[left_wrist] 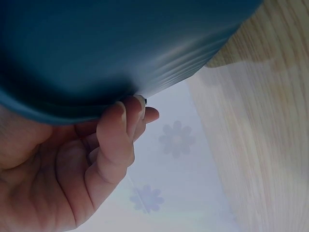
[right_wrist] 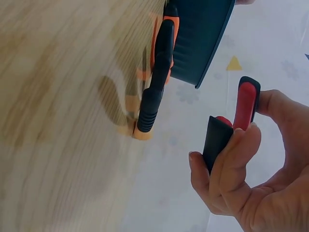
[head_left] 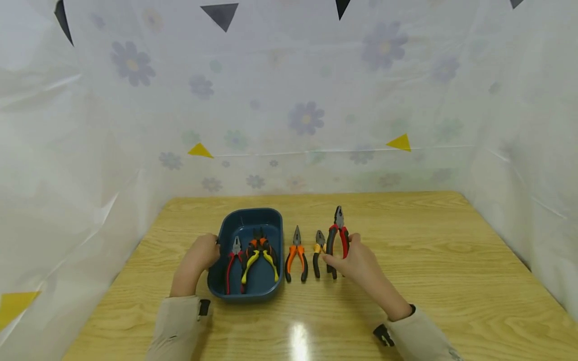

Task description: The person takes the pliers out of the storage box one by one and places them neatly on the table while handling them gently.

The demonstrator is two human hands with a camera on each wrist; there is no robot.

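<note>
My right hand [head_left: 358, 263] holds combination pliers [head_left: 339, 220] with red and black handles, jaws pointing away from me. In the right wrist view the handle ends [right_wrist: 245, 104] stand between thumb and fingers, raised off the table. My left hand [head_left: 205, 253] grips the left rim of a dark blue plastic bin [head_left: 248, 299]; the left wrist view shows the fingertips [left_wrist: 116, 118] bent against that rim. Inside the bin lie red-handled pliers [head_left: 237, 246] and, overlapping one another, pliers with yellow handles [head_left: 251, 264] and others with orange and black handles.
Right of the bin, orange-and-black needle-nose pliers [head_left: 297, 238] lie on the wooden table [head_left: 451, 260]. Smaller yellow-and-black pliers [head_left: 320, 238] lie between them and my right hand. A flowered white sheet [head_left: 280, 75] hangs behind the table and along its sides.
</note>
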